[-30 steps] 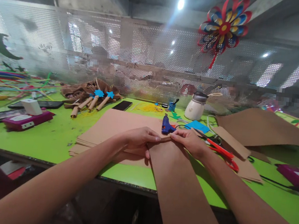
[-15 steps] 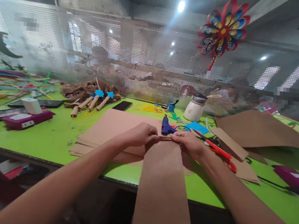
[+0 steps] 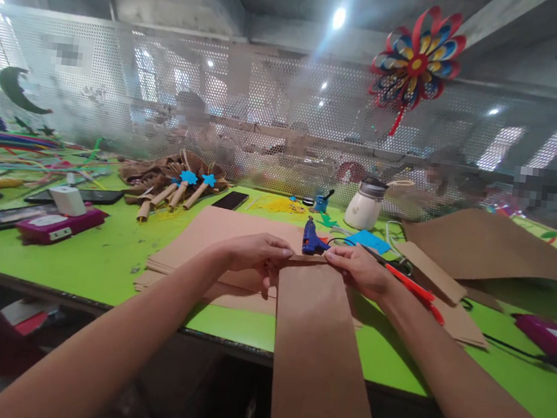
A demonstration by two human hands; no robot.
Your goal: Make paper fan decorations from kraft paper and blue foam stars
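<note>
A long strip of brown kraft paper (image 3: 320, 348) hangs over the table's front edge toward me, its far end folded into a narrow pleat. My left hand (image 3: 260, 254) pinches the left end of that fold between thumb and fingers. At the fold's right end, my right hand (image 3: 359, 268) grips with thumb and forefinger. Just beyond the fold a blue glue gun (image 3: 312, 238) rests on a stack of brown paper sheets (image 3: 204, 247). Red-handled scissors (image 3: 413, 286) lie beside my right wrist, partly covered by the arm.
Pleated brown paper fans (image 3: 181, 181) with blue cut-outs lie at back left. A purple power strip (image 3: 60, 224) is at left, another (image 3: 548, 337) at right. A white bottle (image 3: 364, 205) stands at the back, near blue paper (image 3: 368, 241). A large brown sheet (image 3: 485, 246) curls at right.
The strip's hanging end has swung left and then partly back to the right. Both hands keep hold of the folded end, with small finger shifts. The view has tilted slightly.
</note>
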